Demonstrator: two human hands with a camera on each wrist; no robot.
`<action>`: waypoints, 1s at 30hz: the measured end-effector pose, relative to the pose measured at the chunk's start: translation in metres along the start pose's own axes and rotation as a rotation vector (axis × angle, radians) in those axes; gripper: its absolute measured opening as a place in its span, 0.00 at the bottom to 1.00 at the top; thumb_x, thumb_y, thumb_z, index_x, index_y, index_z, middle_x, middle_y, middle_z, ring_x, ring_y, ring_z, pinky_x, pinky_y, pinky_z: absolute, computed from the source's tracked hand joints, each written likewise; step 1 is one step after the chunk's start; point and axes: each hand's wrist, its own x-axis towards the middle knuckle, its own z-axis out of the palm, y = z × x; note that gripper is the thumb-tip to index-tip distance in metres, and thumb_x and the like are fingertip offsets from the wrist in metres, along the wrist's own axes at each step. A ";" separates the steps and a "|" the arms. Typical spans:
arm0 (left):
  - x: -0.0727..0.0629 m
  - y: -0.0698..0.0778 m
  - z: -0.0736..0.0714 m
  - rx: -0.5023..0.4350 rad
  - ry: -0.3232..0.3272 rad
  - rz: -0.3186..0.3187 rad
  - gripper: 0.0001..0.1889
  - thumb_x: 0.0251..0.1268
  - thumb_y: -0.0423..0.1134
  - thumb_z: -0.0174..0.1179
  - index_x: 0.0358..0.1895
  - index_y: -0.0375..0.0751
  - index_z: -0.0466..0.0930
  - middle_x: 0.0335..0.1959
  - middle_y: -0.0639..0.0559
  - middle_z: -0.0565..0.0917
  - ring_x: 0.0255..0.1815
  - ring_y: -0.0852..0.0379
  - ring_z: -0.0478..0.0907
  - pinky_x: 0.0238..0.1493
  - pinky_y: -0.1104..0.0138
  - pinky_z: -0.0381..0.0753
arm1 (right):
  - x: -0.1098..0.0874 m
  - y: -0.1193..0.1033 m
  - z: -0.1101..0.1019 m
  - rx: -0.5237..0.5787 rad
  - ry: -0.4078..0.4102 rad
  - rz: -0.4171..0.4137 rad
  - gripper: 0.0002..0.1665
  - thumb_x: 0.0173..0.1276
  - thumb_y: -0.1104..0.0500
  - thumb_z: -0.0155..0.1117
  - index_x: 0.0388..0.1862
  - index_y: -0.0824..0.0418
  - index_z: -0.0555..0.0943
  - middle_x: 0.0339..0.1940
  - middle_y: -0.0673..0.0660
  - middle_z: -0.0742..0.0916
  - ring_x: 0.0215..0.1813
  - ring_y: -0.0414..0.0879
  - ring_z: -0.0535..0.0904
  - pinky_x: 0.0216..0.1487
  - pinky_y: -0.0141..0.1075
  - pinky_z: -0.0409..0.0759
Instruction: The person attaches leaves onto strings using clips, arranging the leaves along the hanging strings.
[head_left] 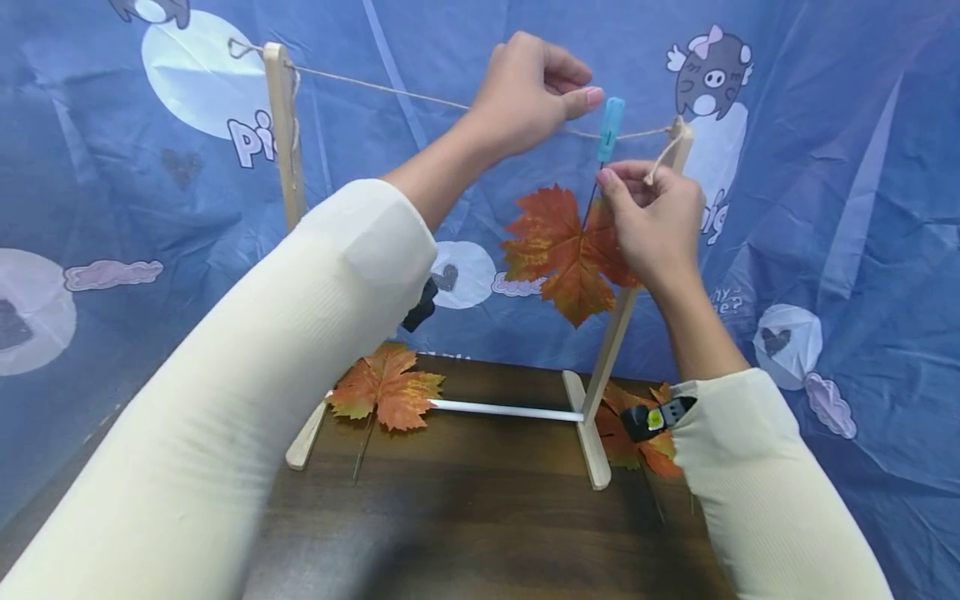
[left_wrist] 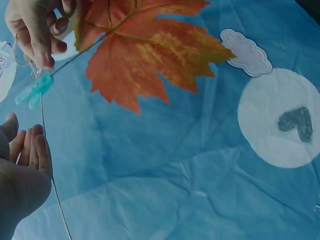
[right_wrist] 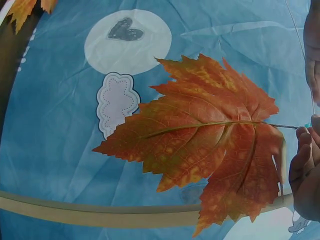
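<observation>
A light-blue clothespin (head_left: 611,129) sits on the string (head_left: 375,85) near its right end, gripping the stem of an orange artificial maple leaf (head_left: 558,246). The leaf hangs below. My left hand (head_left: 525,96) is beside the clothespin's top, thumb and fingers bent loosely. A small gap shows between that hand and the clothespin (left_wrist: 35,92) in the left wrist view. Just beneath the clothespin, my right hand (head_left: 656,217) pinches the leaf's thin stem (right_wrist: 282,126) at thumb and fingertip. The right hand covers part of the leaf's right side.
The string runs between two wooden posts (head_left: 281,125), with a white rod (head_left: 510,409) joining their feet. Another maple leaf (head_left: 386,387) lies by the left foot, and more leaves (head_left: 618,446) lie right of the stand on the brown table (head_left: 465,517). Behind hangs a blue printed cloth (head_left: 420,33).
</observation>
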 end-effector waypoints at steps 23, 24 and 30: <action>-0.057 -0.068 -0.045 -0.215 0.110 0.061 0.16 0.65 0.41 0.71 0.51 0.36 0.88 0.40 0.48 0.89 0.39 0.58 0.85 0.45 0.69 0.82 | -0.035 0.015 0.026 -0.029 -0.126 -0.311 0.11 0.72 0.59 0.70 0.42 0.69 0.88 0.29 0.59 0.90 0.25 0.39 0.79 0.28 0.25 0.74; -0.061 -0.071 -0.046 -0.217 0.106 0.059 0.16 0.66 0.41 0.71 0.51 0.35 0.88 0.40 0.48 0.89 0.39 0.57 0.85 0.44 0.69 0.82 | -0.038 0.016 0.028 -0.035 -0.139 -0.334 0.11 0.72 0.60 0.70 0.42 0.69 0.88 0.29 0.59 0.90 0.25 0.41 0.79 0.28 0.25 0.74; -0.081 -0.091 -0.052 -0.216 0.080 0.029 0.17 0.66 0.41 0.71 0.52 0.33 0.87 0.41 0.48 0.90 0.40 0.54 0.86 0.44 0.69 0.83 | -0.053 0.023 0.044 -0.054 -0.206 -0.423 0.09 0.71 0.60 0.71 0.42 0.67 0.88 0.30 0.57 0.90 0.25 0.43 0.81 0.28 0.28 0.75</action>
